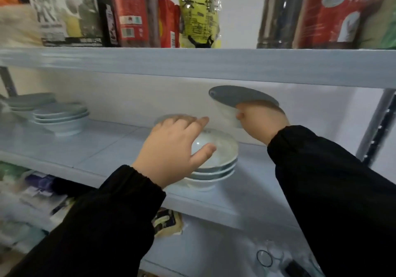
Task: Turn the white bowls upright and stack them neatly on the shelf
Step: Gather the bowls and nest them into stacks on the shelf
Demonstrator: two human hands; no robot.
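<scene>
A stack of upright white bowls (pixel 216 165) stands on the middle shelf (pixel 102 146). My left hand (pixel 173 150) hovers over the stack's left side, fingers spread, reaching toward another white bowl (pixel 169 118) behind it, which looks upside down. My right hand (pixel 259 122) holds a white bowl (pixel 233 98) up in the air, tilted, right of and above the stack, just under the upper shelf. Its opening looks grey from here.
A second stack of white bowls and plates (pixel 60 116) sits at the left of the same shelf. Jars, packets and boxes (pixel 132 13) line the upper shelf (pixel 192 64). A metal post (pixel 375 126) rises at the right. Bags and clutter fill the lower level.
</scene>
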